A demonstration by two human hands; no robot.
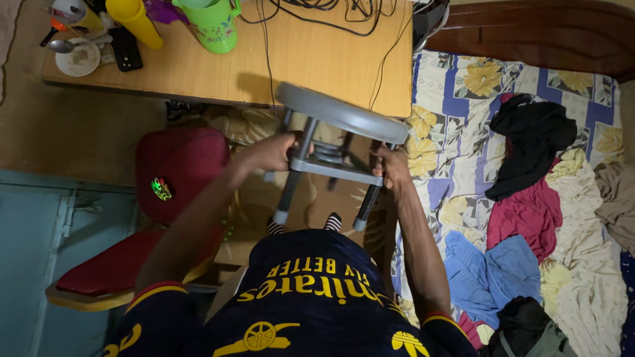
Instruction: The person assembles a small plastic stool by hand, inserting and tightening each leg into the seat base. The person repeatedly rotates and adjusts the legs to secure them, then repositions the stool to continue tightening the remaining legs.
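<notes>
Nearest the camera, both hands are closed around the frame of a grey round-topped stool, which hangs in the air in front of the person's body rather than standing on the floor. The left hand is wrapped around a leg just under the seat, fingers curled shut on it. The right hand grips the opposite leg at about the same height, also fully closed. Holding two opposite legs spreads the load and keeps the stool from swinging; its seat tilts away from the person and its pale-capped feet point back toward the striped socks below.

Just to the left sits a red padded chair with a small green glowing patch on its backrest, close to the left forearm but not touching it. To the right, a bed with a floral sheet carries loose clothes: a black garment, a maroon one and a blue cloth lying in a heap.

Farther off, the stool's seat overlaps the edge of a wooden tabletop; whether they touch I cannot tell. On it stand a green patterned jug, a yellow bottle, a white saucer with a spoon, and trailing black cables.
</notes>
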